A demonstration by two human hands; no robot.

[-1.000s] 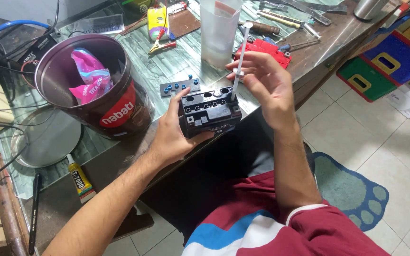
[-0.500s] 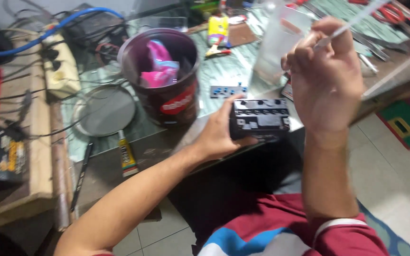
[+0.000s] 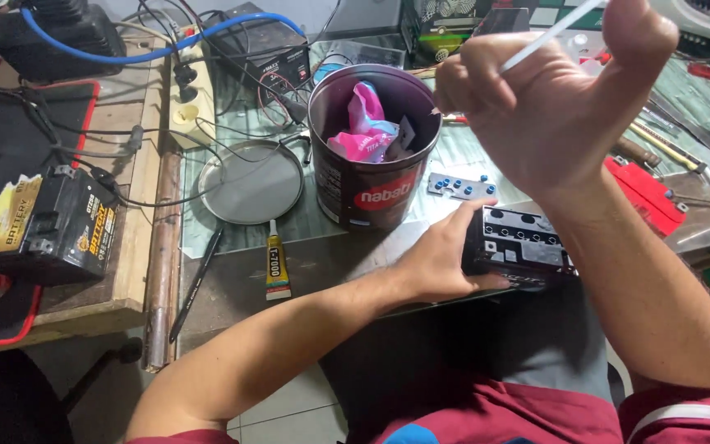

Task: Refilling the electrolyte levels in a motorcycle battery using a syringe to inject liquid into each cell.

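Note:
My left hand [image 3: 441, 261] grips the left side of a small black battery case [image 3: 516, 241] that rests at the table's front edge, its open filler holes facing up. My right hand [image 3: 548, 99] is raised high above it, close to the camera, with fingers closed around a thin white syringe-like tube [image 3: 546, 37] that slants up to the right. My right forearm hides the battery's right end. Just behind the battery lies a grey strip of blue caps [image 3: 460, 187].
A dark round tin [image 3: 371, 193] holding a pink wrapper stands behind my left hand, its lid [image 3: 250, 182] beside it. A glue tube [image 3: 276, 265] and black pen [image 3: 195, 285] lie left. Another battery [image 3: 51, 224], cables and a power strip [image 3: 193, 90] sit far left; tools and a red cloth [image 3: 647, 196] right.
My right hand lifted the white tube out of the battery and raised it toward the camera. My view swung left, bringing the second battery and cables into sight. My left hand kept its hold.

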